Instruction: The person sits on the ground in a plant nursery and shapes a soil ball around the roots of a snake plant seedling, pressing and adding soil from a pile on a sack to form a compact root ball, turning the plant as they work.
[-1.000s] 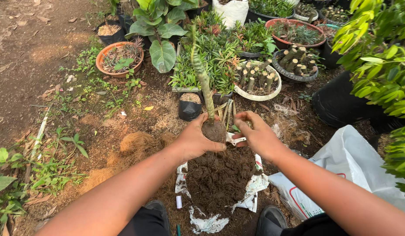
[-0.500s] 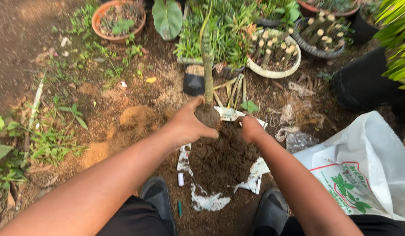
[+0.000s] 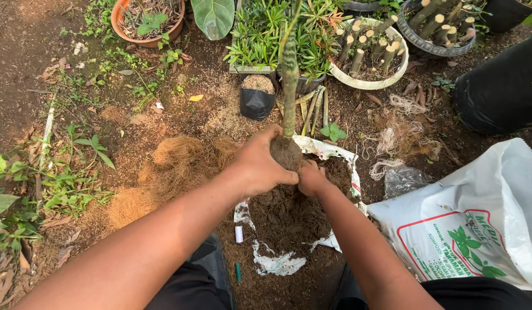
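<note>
A tall thin plant stem [image 3: 289, 86] rises from a round ball of soil [image 3: 286, 152] at its base. My left hand [image 3: 261, 165] wraps the soil ball from the left. My right hand [image 3: 311, 178] presses against it from below on the right, fingers curled. Both hands hold the plant upright over a heap of dark soil [image 3: 289, 218] lying on a torn white plastic sheet [image 3: 274, 265].
A small black grow bag of soil [image 3: 256, 97] stands behind the plant. A white printed sack [image 3: 478, 224] lies at right. Several pots with plants and cuttings [image 3: 372, 57] line the back; a terracotta pot [image 3: 145, 23] sits at far left. Coconut fibre [image 3: 174, 155] covers the ground at left.
My hands have closed in tighter around the soil ball at the stem's base, and my right hand has slid under it. The view has tilted down and closer.
</note>
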{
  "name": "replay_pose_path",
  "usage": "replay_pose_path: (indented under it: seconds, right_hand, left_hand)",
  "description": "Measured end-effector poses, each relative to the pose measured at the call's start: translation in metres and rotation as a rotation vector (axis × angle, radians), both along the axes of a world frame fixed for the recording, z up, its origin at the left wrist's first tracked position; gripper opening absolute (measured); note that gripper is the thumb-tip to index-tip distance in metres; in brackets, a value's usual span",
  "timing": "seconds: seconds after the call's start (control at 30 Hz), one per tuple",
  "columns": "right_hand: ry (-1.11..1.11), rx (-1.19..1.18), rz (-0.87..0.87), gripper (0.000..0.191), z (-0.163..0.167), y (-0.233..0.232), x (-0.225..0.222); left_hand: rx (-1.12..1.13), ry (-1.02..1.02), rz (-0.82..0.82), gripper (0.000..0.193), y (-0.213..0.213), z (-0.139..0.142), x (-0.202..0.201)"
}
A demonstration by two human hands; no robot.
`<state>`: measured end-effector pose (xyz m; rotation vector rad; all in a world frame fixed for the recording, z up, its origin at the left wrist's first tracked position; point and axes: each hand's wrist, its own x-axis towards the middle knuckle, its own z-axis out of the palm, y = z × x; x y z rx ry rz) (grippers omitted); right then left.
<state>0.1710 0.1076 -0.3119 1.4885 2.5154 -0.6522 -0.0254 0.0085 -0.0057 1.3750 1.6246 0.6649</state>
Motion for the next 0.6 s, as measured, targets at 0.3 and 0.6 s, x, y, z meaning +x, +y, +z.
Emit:
replay_pose_path:
  seconds: [0.3,0.6]
  right_hand:
    - [0.313,-0.090,-0.361,0.033,0.027,0.001,0.005]
    - [0.729,-0.397,-0.485,0.019,0.103,0.015,0.021]
  left_hand:
    - [0.010,-0.176,0.077,0.075,0.009,-0.013,0.005]
    - [0.182,-0.437,0.053,0.081,0.016,-0.025,-0.004]
